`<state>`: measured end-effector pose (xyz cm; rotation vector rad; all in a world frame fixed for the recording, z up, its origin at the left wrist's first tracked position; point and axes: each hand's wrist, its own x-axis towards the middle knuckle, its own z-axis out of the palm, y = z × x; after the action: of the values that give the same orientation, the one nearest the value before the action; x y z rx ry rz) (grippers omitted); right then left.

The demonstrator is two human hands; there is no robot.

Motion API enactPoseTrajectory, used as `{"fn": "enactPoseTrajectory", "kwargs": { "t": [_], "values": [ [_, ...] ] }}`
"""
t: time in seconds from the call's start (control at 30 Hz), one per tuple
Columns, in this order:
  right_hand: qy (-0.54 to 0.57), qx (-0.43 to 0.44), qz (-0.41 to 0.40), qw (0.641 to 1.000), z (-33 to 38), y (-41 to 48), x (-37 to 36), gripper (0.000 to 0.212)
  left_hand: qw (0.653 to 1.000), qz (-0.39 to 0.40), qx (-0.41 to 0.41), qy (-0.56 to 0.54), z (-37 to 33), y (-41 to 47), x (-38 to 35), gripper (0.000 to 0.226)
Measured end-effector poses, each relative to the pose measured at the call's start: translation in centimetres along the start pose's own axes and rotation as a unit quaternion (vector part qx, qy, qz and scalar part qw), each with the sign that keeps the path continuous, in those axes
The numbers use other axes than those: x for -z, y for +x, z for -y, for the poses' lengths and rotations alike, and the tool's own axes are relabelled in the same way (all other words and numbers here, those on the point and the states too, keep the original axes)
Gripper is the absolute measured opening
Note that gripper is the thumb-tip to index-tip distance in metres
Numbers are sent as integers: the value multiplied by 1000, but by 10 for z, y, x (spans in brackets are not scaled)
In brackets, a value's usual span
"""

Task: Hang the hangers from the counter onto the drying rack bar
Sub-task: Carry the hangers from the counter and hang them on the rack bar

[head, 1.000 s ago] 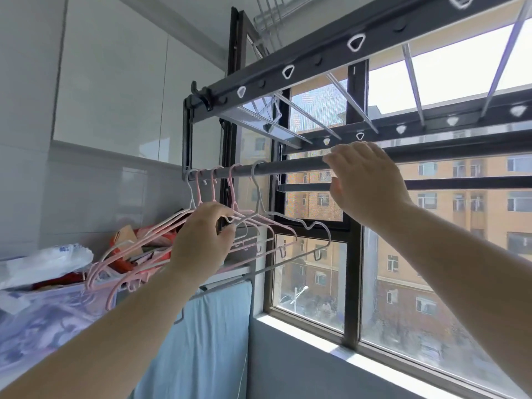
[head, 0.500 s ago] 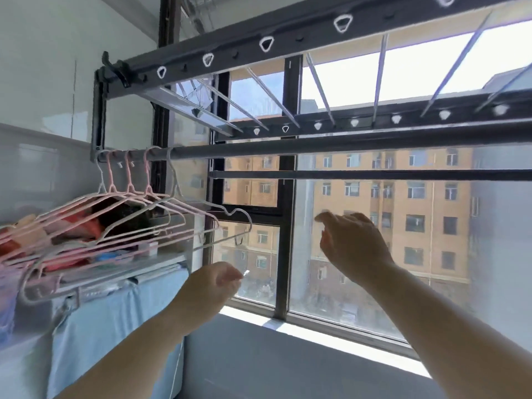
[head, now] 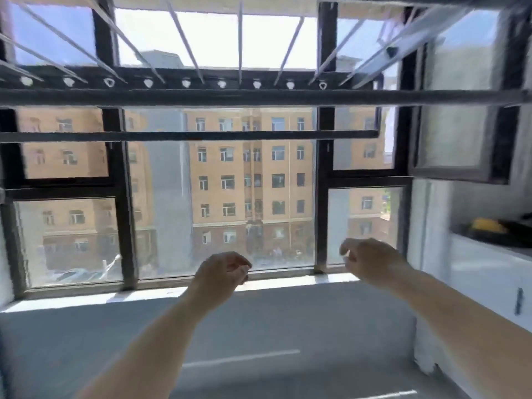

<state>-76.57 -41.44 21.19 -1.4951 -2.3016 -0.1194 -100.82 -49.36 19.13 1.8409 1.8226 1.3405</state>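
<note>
Balcony nook facing a black-framed multi-pane window [head: 121, 197]. Its light sill [head: 86, 298] runs along the bottom, over a plain grey wall [head: 259, 326]. A tan multi-storey building [head: 244, 174] shows outside.

The round dark grey metal drying rack bar [head: 259, 97] spans the full width overhead. Above it sits a black perforated rail with triangular holes [head: 201, 79], and thin silver rods [head: 240, 38] fan up from that. A thinner dark crossbar [head: 187, 136] runs lower down and ends near the right mullion. The stretch of bar in view is bare. The hangers are out of frame, so I can't place them.

A white counter [head: 489, 249] stands on the right, with white cabinet doors and a dark vertical handle [head: 519, 301] below it. A blurry yellow object [head: 488, 225] sits near its back edge on something dark that I can't identify. A window sash with frosted glass [head: 454, 139] is swung open above the counter.

Left hand [head: 220, 270] is in front of the sill at centre, fingers loosely curled, thumb near the fingertips, holding nothing. Right hand [head: 370, 259] is just right of it at sill height, near the counter's left end, fingers loosely bent and empty. Both are well below the bar and touch nothing.
</note>
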Motion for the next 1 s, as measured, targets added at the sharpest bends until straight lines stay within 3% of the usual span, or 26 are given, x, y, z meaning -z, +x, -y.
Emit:
{"fn": "enactPoseTrajectory", "kwargs": {
  "t": [0.1,0.23,0.4,0.57,0.8,1.0],
  "values": [
    [-2,-101,27,995,-97,-49,21,15,998,40,-25,-29,-44,5,-83,35],
    [2,-205,24,979,-200,-117,45,22,993,102,-36,-47,-97,13,-185,32],
    [-11,-307,5,952,-292,-198,64,23,972,215,-65,-64,-159,12,-314,18],
    [-20,-416,-17,909,-371,-263,67,22,939,319,-100,-80,-218,-2,-423,25],
    [-34,-500,-43,864,-494,-287,49,23,901,404,-131,-86,-273,18,-576,32],
    [-48,-540,-42,839,-598,-264,43,23,894,427,-112,-79,-316,74,-694,30]
  ]
}}
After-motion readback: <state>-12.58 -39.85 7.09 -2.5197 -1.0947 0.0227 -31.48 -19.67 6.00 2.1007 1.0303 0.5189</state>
